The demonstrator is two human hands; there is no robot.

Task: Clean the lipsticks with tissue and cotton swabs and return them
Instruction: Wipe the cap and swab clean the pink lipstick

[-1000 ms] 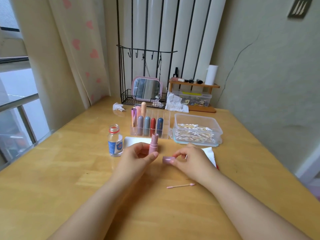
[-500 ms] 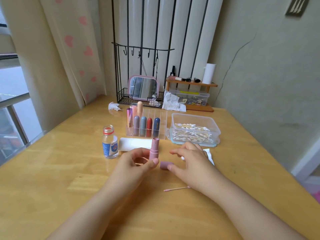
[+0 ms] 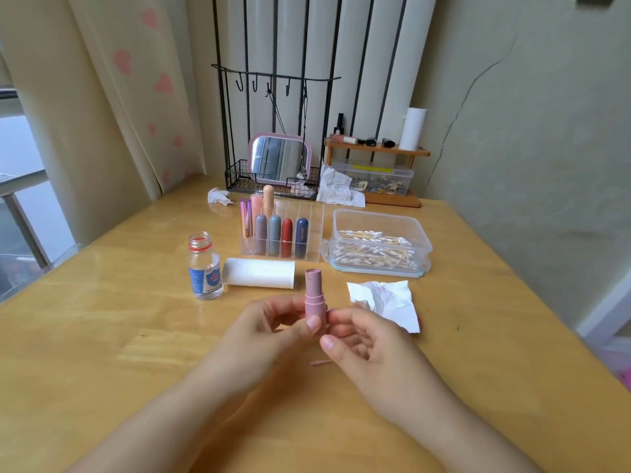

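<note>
My left hand [image 3: 273,326] grips an uncapped pink lipstick [image 3: 313,291] upright above the table, thumb across its base. My right hand [image 3: 365,346] is beside it with curled fingers, and its forefinger and thumb close on the lipstick's base from the right. The lipstick's cap is not in sight. A used pink-tipped cotton swab [image 3: 320,362] lies on the table under my hands, mostly hidden. A crumpled tissue [image 3: 386,302] lies to the right. Behind stands a clear organiser [image 3: 309,230] with several capped lipsticks [image 3: 275,233].
A clear tub of cotton swabs [image 3: 379,244] sits at the right of the organiser. A small open bottle [image 3: 204,268] and a tissue roll [image 3: 259,273] lie left of the lipstick. A mirror in a wire basket [image 3: 280,158] and a wooden shelf [image 3: 375,150] stand at the back.
My right hand left the cap on the table and came up to the base of the lipstick. The cap is out of sight now. The left hand kept the lipstick upright.
</note>
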